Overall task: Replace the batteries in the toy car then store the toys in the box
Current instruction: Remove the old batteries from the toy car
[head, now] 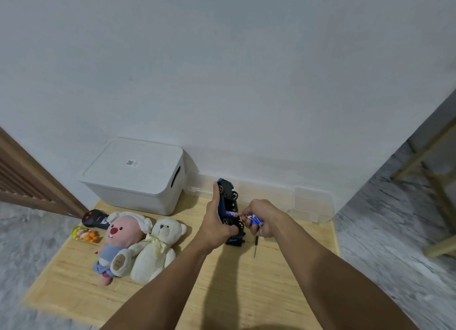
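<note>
Toy car (228, 206), blue and black, is being held on edge above the wooden table (74, 292), underside and wheels facing right, nose pointing away toward the wall. Left hand (217, 224) is gripping it from the left side: fingers extending up along the body, thumb curling round the near end by the lower wheels. Left forearm is reaching in straight from the bottom edge.

Right hand (261, 218) is sitting just right of the grip, fingers curled, pinching a blue-and-white battery (232, 214) at the car's underside. More blue batteries (255, 220) are tucked in the same fist, ends poking out. Wrist is bending slightly inward toward the car.

Below the right hand a small screwdriver (255, 247) is lying on the table. Left of the grip: a white teddy bear (158, 250), a pink plush (121, 240), a small yellow-orange figure (85, 234) and a black remote control (95, 218). Beyond them a white lidded storage box (138, 176) is sitting closed against the wall. A clear plastic container (313, 203) is standing right of the hands, exact shape hard to make out.
</note>
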